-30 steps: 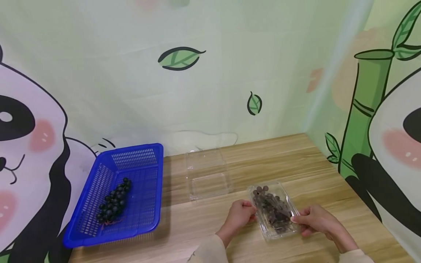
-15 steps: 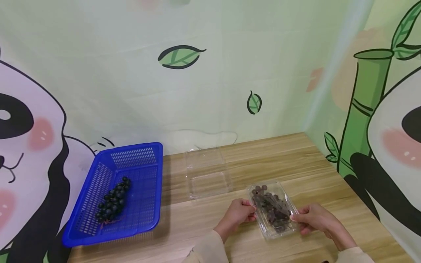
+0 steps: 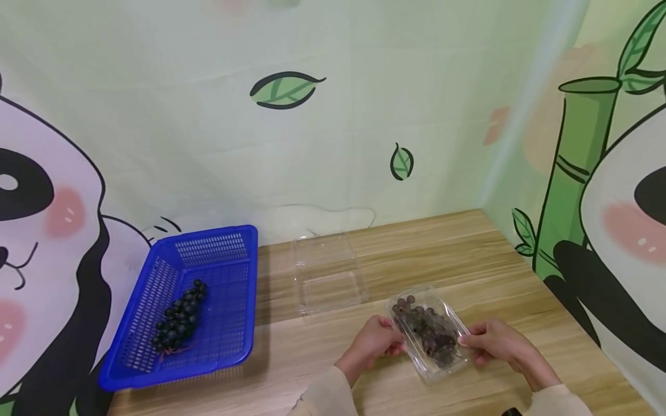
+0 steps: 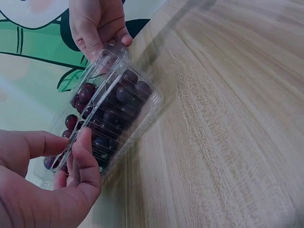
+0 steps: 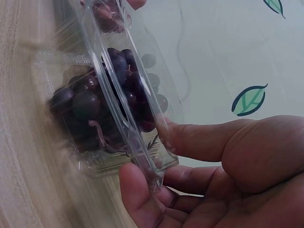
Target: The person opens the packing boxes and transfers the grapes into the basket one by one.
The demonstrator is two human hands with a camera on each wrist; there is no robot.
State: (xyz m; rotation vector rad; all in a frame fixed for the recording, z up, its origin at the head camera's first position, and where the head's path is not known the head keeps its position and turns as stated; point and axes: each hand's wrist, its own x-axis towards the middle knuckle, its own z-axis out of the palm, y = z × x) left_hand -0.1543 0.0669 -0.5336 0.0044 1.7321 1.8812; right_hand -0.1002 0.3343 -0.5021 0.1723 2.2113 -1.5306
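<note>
My left hand [image 3: 376,341] and right hand [image 3: 496,345] pinch opposite edges of the clear box [image 3: 450,314], thumbs nearly meeting fingers; grapes [image 3: 430,334] inside, between my grips; box has shifted slightly left, hold apparently secure

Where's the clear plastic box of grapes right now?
In the head view, the clear rectangular plastic box holding dark grapes is low, right of centre, held between the left hand and right hand, to the right of the blue plastic basket.
</note>
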